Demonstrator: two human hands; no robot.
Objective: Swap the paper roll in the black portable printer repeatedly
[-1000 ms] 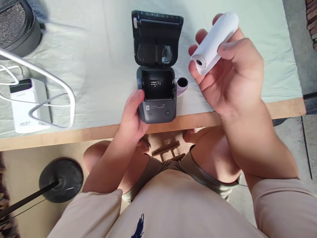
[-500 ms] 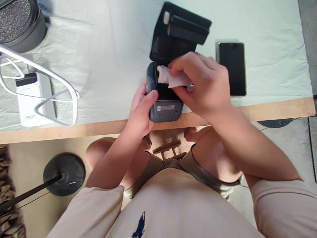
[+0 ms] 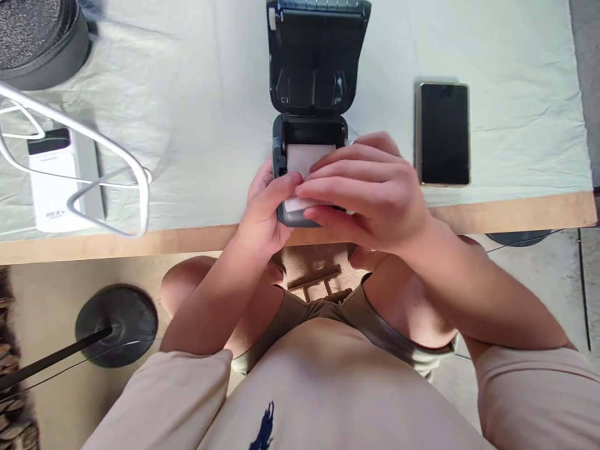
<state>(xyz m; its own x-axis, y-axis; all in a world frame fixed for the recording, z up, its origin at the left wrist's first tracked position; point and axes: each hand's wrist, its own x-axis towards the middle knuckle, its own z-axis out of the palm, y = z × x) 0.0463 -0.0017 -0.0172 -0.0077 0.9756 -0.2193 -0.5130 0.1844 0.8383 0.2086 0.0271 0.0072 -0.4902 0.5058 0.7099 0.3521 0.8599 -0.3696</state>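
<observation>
Turned squarer to us since the earlier frame, the printer (image 3: 312, 132) now has the paper (image 3: 300, 156) lying in its bay. Our left hand (image 3: 263, 215) clasps the printer's left side, thumb at the paper; our right hand (image 3: 370, 187) lies over it, though we cannot tell whether it pinches. We do best to steady the printer and keep the paper flat and straight. Beyond, the lid (image 3: 313, 56) stands open; the phone (image 3: 445, 134) lies apart, rightward.
</observation>
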